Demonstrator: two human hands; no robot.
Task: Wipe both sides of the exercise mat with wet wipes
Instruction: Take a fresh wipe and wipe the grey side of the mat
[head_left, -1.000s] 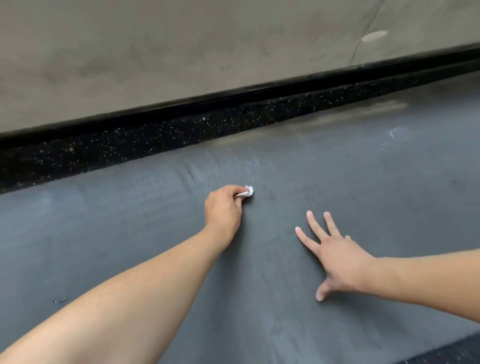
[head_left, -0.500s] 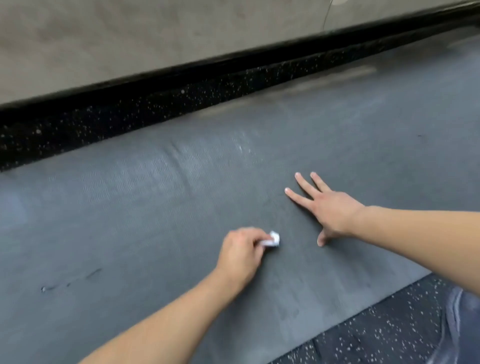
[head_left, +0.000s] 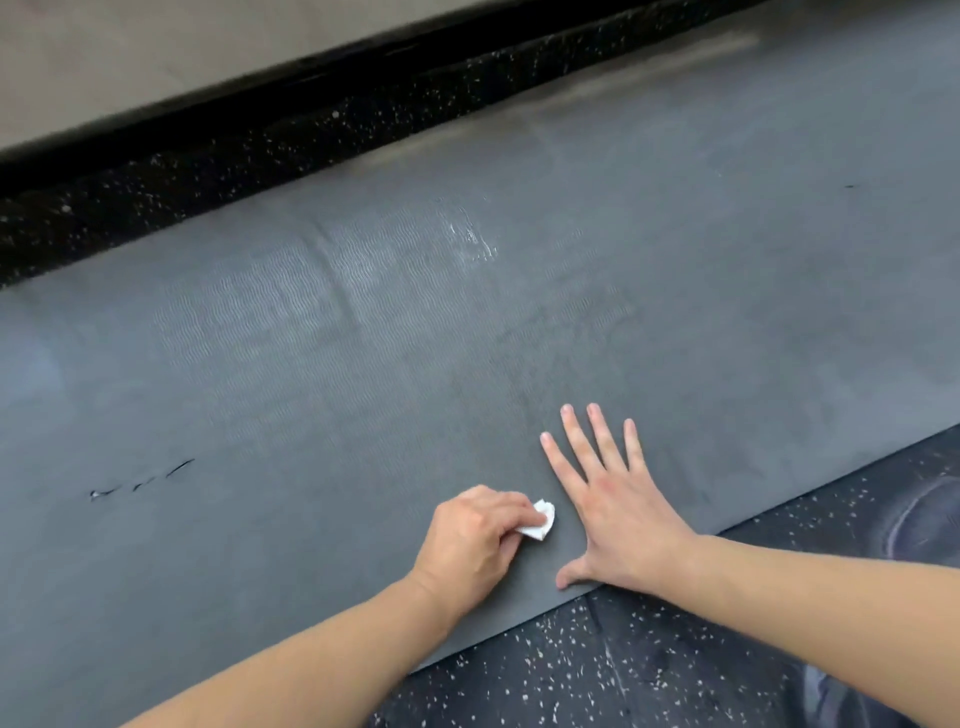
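Note:
A dark grey exercise mat (head_left: 363, 364) lies flat on the floor and fills most of the view. My left hand (head_left: 470, 540) pinches a small crumpled white wet wipe (head_left: 693, 525) against the mat near its front edge. My right hand (head_left: 613, 504) lies flat on the mat just to the right, fingers straight and spread, the thumb at the mat's edge. A shiny wet streak (head_left: 472, 239) shows farther up the mat. A small tear (head_left: 140, 480) marks the mat at the left.
Black rubber flooring with white specks (head_left: 649, 665) borders the mat at the front right and along the far side (head_left: 156, 182). Beyond it a black baseboard (head_left: 260, 78) runs under a beige wall (head_left: 156, 47).
My left hand has drawn the wipe back across the mat from the far side toward the front edge. My right hand has stayed flat beside it, and the view has tilted down.

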